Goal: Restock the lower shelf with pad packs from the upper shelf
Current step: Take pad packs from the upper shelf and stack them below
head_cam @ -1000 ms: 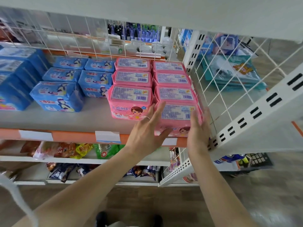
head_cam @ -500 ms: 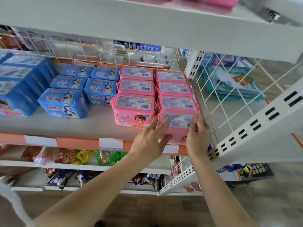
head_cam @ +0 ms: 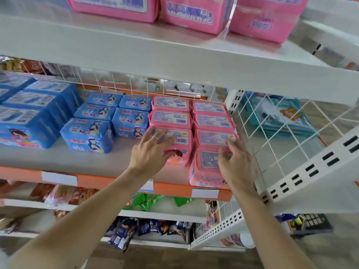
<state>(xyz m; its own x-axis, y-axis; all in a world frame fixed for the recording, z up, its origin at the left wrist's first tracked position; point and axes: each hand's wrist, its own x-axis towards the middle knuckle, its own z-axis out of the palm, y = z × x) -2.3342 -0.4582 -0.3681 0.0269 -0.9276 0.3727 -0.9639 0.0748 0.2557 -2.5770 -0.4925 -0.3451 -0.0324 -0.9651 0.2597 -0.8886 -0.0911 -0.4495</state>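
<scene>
Orange-edged shelf (head_cam: pixel 77 160) holds pink pack (head_cam: pixel 206 167) in right hand (head_cam: pixel 237 166) grip; left hand (head_cam: pixel 149 152) spread flat.

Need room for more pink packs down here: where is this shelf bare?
Bare shelf runs in front of the blue packs, back from the orange edge, up to the left hand. A smaller patch lies before the left pink column. The right pink column is full to the edge, against the wire divider.

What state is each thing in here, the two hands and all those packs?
Left hand: fingers spread, resting on front left pink pack.
Right hand: fingers curled over front right pink pack, at lower shelf edge.
Upper shelf pink packs: side by side, untouched.
Blue packs: in rows, untouched.
</scene>
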